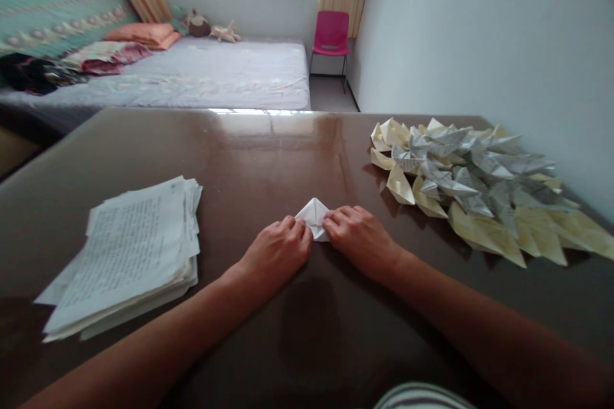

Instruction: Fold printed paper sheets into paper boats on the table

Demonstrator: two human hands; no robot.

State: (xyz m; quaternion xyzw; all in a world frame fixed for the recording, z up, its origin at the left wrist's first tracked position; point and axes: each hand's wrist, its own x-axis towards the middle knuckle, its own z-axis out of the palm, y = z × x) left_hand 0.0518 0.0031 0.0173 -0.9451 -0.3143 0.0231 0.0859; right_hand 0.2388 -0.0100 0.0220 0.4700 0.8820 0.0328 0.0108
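A small folded piece of white paper (315,212) lies on the brown table, pointed at its far end and creased down the middle. My left hand (283,243) has its fingers curled onto the paper's left edge. On the opposite edge, the fingers of my right hand (357,236) press together against the paper. Both thumbs are mostly hidden. Part of each side of the paper is covered by my fingers.
To the left is a stack of printed sheets (129,243). A heap of folded paper boats (455,172), white and yellowish, covers the table's right side by the wall. Beyond the glossy table (249,172) stand a bed (230,77) and a pink chair (330,33).
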